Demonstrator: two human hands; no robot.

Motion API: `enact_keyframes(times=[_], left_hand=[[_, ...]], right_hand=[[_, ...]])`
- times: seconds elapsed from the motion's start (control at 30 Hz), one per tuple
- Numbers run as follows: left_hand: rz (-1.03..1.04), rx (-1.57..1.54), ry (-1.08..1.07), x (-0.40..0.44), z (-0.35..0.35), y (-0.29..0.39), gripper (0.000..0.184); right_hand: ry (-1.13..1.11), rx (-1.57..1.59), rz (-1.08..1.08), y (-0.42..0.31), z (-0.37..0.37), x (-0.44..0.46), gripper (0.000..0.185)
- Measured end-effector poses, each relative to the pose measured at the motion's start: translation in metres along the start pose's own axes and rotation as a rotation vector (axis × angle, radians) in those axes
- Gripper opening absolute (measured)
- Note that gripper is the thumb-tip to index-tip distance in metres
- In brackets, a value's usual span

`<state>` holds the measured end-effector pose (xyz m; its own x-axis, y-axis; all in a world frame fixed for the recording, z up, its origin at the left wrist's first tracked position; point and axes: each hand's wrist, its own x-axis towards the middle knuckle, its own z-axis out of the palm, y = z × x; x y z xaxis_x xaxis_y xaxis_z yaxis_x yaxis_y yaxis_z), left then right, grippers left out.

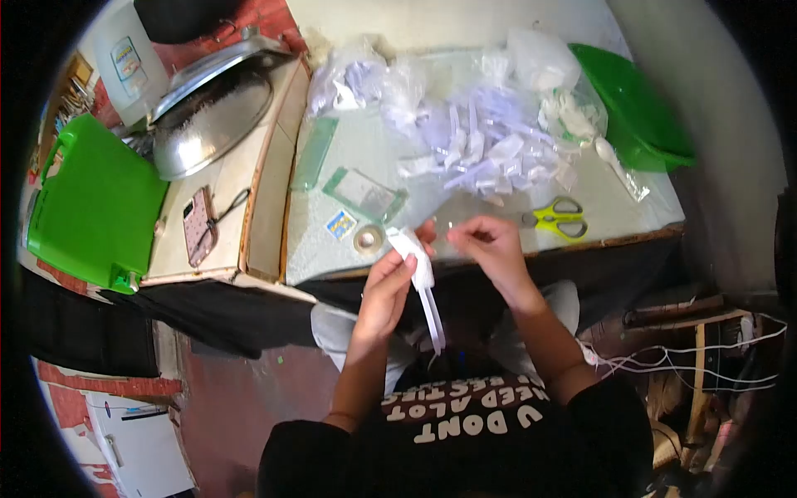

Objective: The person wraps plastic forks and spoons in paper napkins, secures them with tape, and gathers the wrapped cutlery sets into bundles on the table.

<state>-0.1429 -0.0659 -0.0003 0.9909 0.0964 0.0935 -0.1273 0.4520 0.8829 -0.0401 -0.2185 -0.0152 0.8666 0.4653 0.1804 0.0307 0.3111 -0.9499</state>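
Observation:
My left hand (pixel 388 290) grips a napkin-wrapped set of plastic cutlery (pixel 413 259) at the table's front edge. White handles stick out below the napkin toward my lap. Just to the right, my right hand (pixel 496 249) has its thumb and fingers pinched together, a little apart from the bundle; anything between the fingertips is too small to make out. A roll of tape (pixel 368 240) lies left of the bundle. Yellow-green scissors (pixel 561 219) rest to the right of my right hand. Behind both hands is a pile of wrapped white cutlery (pixel 498 149).
Clear plastic bags (pixel 357 75) stand along the back, beside a green basin (pixel 627 108). Flat plastic packs (pixel 365 195) and a small blue-yellow card (pixel 340 224) lie at left. A side counter holds a phone (pixel 199 226), a pan lid (pixel 212 124) and a green case (pixel 100 203).

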Motion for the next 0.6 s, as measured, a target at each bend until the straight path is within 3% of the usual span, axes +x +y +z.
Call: enact_keyframes(times=[0.13, 0.17, 0.23, 0.4, 0.6], left_hand=[[0.009, 0.027, -0.004, -0.003, 0.0, 0.001, 0.032], [0.014, 0.028, -0.015, -0.001, 0.001, 0.002, 0.032], [0.009, 0.031, -0.03, -0.003, 0.002, 0.003, 0.03], [0.021, 0.013, 0.01, -0.004, 0.004, 0.001, 0.025], [-0.123, 0.255, -0.121, -0.004, 0.006, -0.007, 0.022]], right_hand=[[0.012, -0.058, -0.029, -0.005, -0.001, -0.001, 0.022], [-0.02, 0.013, 0.075, -0.005, -0.003, -0.002, 0.015], [0.019, 0.021, -0.004, -0.008, 0.007, -0.001, 0.011], [-0.02, 0.069, -0.013, -0.006, 0.006, 0.0, 0.013], [-0.004, 0.075, -0.043, -0.009, 0.007, -0.001, 0.011]])
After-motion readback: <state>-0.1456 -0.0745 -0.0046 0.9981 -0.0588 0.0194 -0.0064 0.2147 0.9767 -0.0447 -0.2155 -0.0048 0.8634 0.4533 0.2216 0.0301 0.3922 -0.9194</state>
